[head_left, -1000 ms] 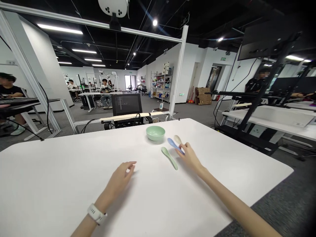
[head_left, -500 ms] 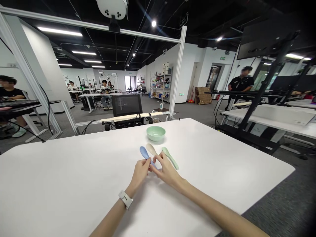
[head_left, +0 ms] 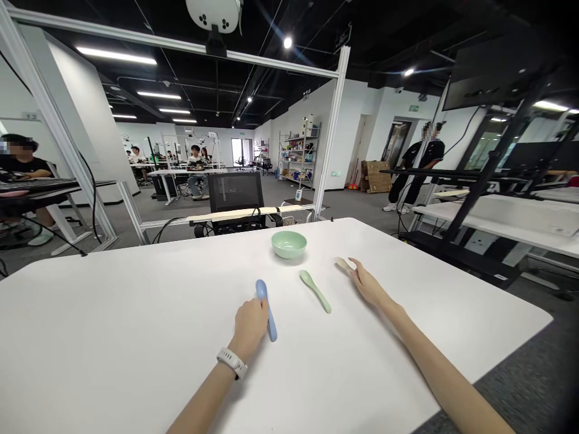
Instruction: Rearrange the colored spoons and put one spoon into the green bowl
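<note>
My left hand (head_left: 251, 324) is closed on the middle of a blue spoon (head_left: 272, 325), whose bowl points away from me. Out to the right, my right hand (head_left: 367, 285) grips a beige spoon (head_left: 342, 263); its handle is hidden under the fingers. Between the two hands a green spoon (head_left: 316, 292) lies slanted on the table, touched by neither. A light green bowl (head_left: 289, 246) stands upright behind the green spoon.
All of this is on a white table (head_left: 149, 325) with rounded corners. Beyond its far edge are a metal frame (head_left: 332, 126) and a black mesh chair (head_left: 236, 191). Several people are farther off in the room.
My hands have come apart. The right hand has carried the beige spoon to the right; the left has drawn the blue spoon slightly nearer and turned it. Green spoon and bowl stay in place.
</note>
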Action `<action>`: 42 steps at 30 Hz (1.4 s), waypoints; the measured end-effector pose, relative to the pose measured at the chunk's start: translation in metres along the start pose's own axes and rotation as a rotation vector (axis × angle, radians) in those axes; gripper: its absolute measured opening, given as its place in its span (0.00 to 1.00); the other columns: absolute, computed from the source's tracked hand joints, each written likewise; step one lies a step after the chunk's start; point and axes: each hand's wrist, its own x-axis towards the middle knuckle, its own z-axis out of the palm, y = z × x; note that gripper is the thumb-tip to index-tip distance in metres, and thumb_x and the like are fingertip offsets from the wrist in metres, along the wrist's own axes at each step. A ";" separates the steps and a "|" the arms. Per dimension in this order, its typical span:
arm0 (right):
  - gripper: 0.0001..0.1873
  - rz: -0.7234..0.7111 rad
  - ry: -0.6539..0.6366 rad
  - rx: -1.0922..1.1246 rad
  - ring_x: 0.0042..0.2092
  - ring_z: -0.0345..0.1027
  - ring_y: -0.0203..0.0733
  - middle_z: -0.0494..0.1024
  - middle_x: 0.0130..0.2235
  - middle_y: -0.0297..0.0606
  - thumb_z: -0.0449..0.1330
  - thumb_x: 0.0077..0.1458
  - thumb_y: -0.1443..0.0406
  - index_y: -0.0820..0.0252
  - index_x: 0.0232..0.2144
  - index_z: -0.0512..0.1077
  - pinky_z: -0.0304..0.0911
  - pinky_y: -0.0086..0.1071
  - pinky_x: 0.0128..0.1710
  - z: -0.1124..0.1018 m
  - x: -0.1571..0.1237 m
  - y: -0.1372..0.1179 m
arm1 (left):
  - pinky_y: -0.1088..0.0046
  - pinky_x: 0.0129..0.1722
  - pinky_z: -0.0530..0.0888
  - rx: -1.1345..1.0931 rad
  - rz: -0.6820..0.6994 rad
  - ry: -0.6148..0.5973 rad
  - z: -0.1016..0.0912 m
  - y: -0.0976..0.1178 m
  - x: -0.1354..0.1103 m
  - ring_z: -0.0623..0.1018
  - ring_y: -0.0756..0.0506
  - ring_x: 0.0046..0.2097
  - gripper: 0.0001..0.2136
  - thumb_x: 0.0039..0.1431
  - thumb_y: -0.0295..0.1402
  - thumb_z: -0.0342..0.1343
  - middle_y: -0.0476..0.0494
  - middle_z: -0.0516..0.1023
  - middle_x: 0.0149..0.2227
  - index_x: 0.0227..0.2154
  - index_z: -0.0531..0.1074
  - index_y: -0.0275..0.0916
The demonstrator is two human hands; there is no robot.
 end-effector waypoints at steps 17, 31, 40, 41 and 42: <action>0.24 0.094 0.075 -0.090 0.39 0.73 0.47 0.77 0.43 0.48 0.53 0.65 0.54 0.63 0.48 0.81 0.67 0.38 0.47 0.001 -0.006 0.020 | 0.66 0.42 0.71 0.385 0.090 0.043 0.009 0.003 0.007 0.84 0.40 0.44 0.23 0.73 0.32 0.33 0.32 0.87 0.40 0.36 0.76 0.37; 0.38 0.117 0.166 -0.059 0.37 0.71 0.48 0.78 0.37 0.46 0.52 0.58 0.40 0.66 0.41 0.84 0.66 0.39 0.45 0.003 -0.003 0.026 | 0.65 0.44 0.74 0.382 0.056 0.019 0.008 -0.002 0.008 0.83 0.43 0.45 0.22 0.74 0.31 0.36 0.37 0.87 0.42 0.42 0.78 0.37; 0.35 0.137 0.159 -0.068 0.37 0.71 0.48 0.78 0.37 0.45 0.53 0.57 0.42 0.65 0.41 0.84 0.66 0.39 0.44 0.004 -0.004 0.025 | 0.62 0.48 0.77 0.338 0.043 -0.020 0.006 -0.005 0.010 0.82 0.46 0.43 0.16 0.72 0.42 0.49 0.43 0.85 0.42 0.43 0.77 0.37; 0.35 0.141 0.162 -0.070 0.37 0.71 0.48 0.78 0.37 0.45 0.53 0.57 0.42 0.65 0.40 0.84 0.66 0.39 0.44 0.004 -0.004 0.024 | 0.63 0.47 0.76 0.331 0.044 -0.018 0.005 -0.006 0.010 0.82 0.45 0.43 0.17 0.74 0.40 0.45 0.41 0.86 0.42 0.43 0.78 0.37; 0.35 0.144 0.166 -0.070 0.37 0.71 0.48 0.78 0.37 0.44 0.53 0.57 0.42 0.65 0.40 0.84 0.66 0.39 0.43 0.003 -0.005 0.023 | 0.65 0.45 0.75 0.324 0.047 -0.016 0.005 -0.006 0.010 0.83 0.45 0.43 0.19 0.74 0.37 0.41 0.39 0.86 0.42 0.42 0.78 0.37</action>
